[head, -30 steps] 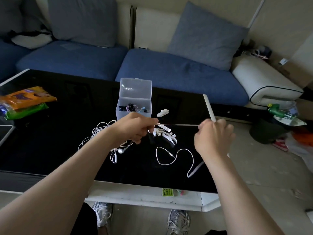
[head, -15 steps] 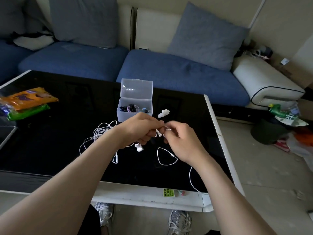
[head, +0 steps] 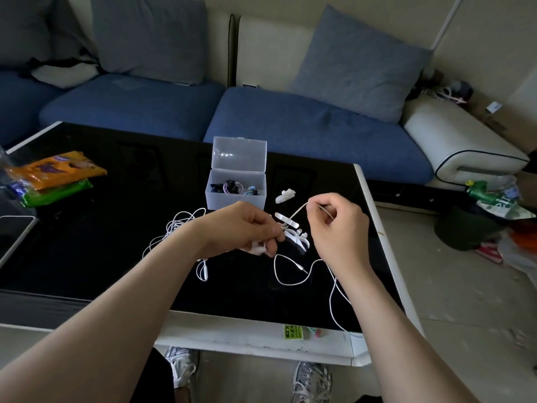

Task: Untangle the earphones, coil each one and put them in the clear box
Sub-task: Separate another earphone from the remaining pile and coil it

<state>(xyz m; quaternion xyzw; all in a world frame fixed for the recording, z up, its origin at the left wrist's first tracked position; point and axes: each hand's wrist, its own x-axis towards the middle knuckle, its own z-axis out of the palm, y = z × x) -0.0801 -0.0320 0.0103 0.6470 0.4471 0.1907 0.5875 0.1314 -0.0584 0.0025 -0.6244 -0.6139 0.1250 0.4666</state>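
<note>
My left hand [head: 244, 231] is closed around the earbud end of a white earphone cable [head: 290, 282], above the black table [head: 87, 251]. My right hand [head: 338, 231] pinches the same cable a short way to the right and lifts it. The rest of that cable loops on the table and trails over the front edge. A second tangled white earphone [head: 180, 228] lies left of my left hand. The clear box [head: 236, 196] stands just behind my hands with its lid up and dark coiled earphones inside.
Several small white clips [head: 286, 196] lie beside the box and under my hands. Orange and green snack packets [head: 55, 175] sit at the table's left, with a tablet corner [head: 14, 234] at the left edge. A blue sofa is behind; clutter lies on the floor to the right.
My right hand came in from the far right to meet my left hand, then moved a little right and up again, drawing a short length of cable between the hands.
</note>
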